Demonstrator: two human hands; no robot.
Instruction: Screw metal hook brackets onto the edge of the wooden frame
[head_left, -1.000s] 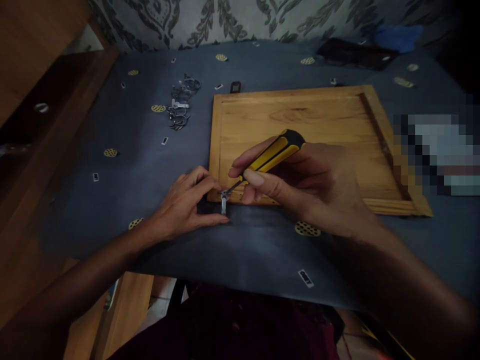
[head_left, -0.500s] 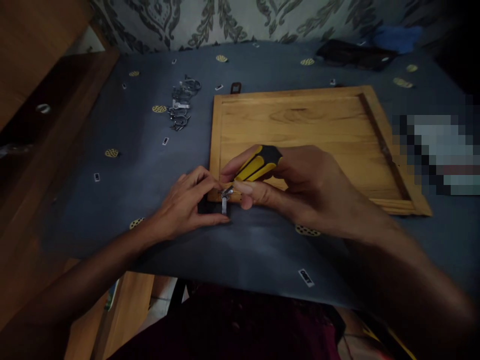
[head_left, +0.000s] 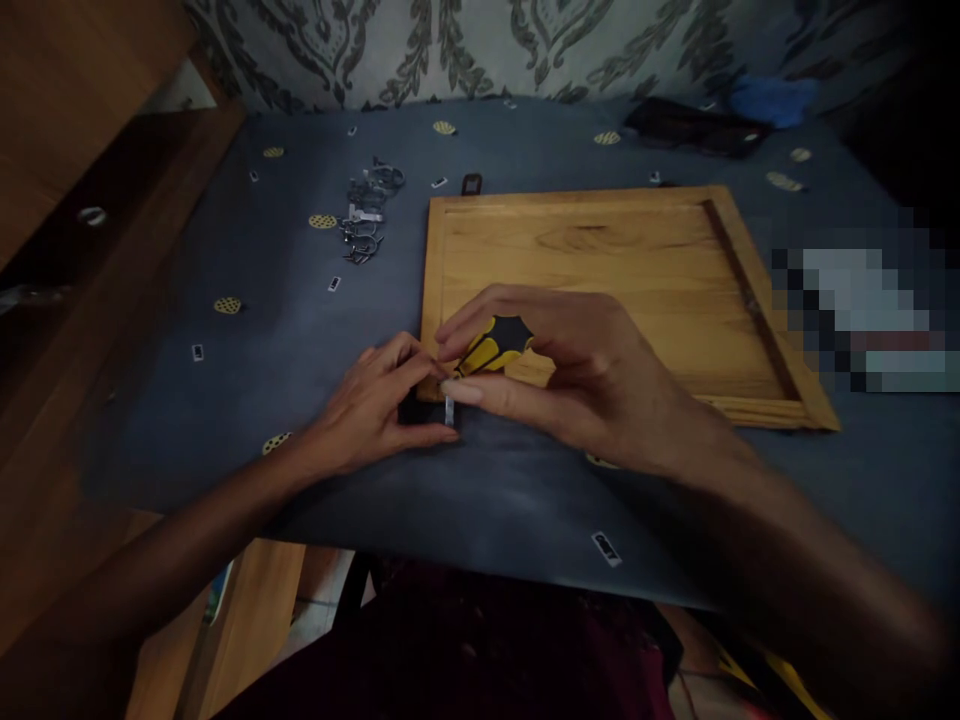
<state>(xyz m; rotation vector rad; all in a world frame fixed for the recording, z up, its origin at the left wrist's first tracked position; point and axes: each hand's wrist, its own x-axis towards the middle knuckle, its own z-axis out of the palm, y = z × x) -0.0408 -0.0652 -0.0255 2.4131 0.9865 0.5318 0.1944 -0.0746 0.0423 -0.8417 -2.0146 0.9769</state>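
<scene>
My right hand (head_left: 600,375) is closed around a screwdriver (head_left: 501,345) with a yellow and black handle. Its shaft and tip are hidden behind the fingers, close to a small silvery metal clamp (head_left: 449,410). Thumb and fingers of my left hand (head_left: 367,405) grip this clamp from the left, beside the near left corner of a framed wooden panel (head_left: 585,265). Something dark lies in the gap of the left hand, too shadowed to name. The panel rests flat on the table, partly covered by my right hand.
A pile of metal clamps (head_left: 365,212) lies on the dark blue tablecloth (head_left: 277,350), left of the panel. Beyond the panel's far edge sits a small brown tab (head_left: 472,184). A dark case (head_left: 694,128) and a blue cloth (head_left: 772,100) are at the back right, near a blurred-out object (head_left: 862,310).
My right hand has shifted left and lower with the screwdriver, its thumb now over the clamp's top. The left hand stays in place. The view has tilted slightly.
</scene>
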